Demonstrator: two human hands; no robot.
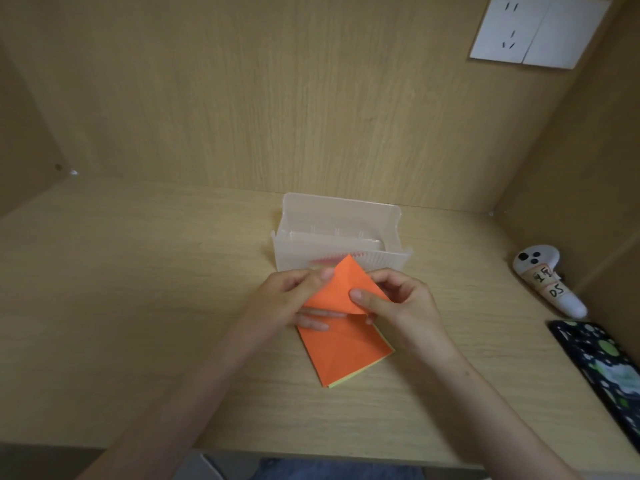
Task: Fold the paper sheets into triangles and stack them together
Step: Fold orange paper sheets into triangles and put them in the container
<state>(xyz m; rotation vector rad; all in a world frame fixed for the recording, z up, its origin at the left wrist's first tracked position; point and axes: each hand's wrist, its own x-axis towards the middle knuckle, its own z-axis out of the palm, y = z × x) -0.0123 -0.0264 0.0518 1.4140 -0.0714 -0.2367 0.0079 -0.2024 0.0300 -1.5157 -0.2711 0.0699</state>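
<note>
Warm, dim, even indoor light; soft shadows; wide-angle bowing at edges; slight overall softness.

A translucent plastic box (341, 216) is set on the wooden surface (121, 306) toward 12 o'clock, near the back panel. A white controller (540, 271) bearing handwritten labels is laid at 3 o'clock, a dark patterned phone (602, 368) at 4 o'clock. A white wall socket (540, 29) is mounted at 1 o'clock.

Desk nook, likely home or dorm study corner. Wood-laminate desktop (138, 306) under fingers (313, 323), matching panels behind and beside. Wall socket (540, 29) high to right of fingers. Translucent plastic organiser (341, 216) just beyond them. Labelled white controller (547, 278) and patterned phone case (602, 368) well right.
</note>
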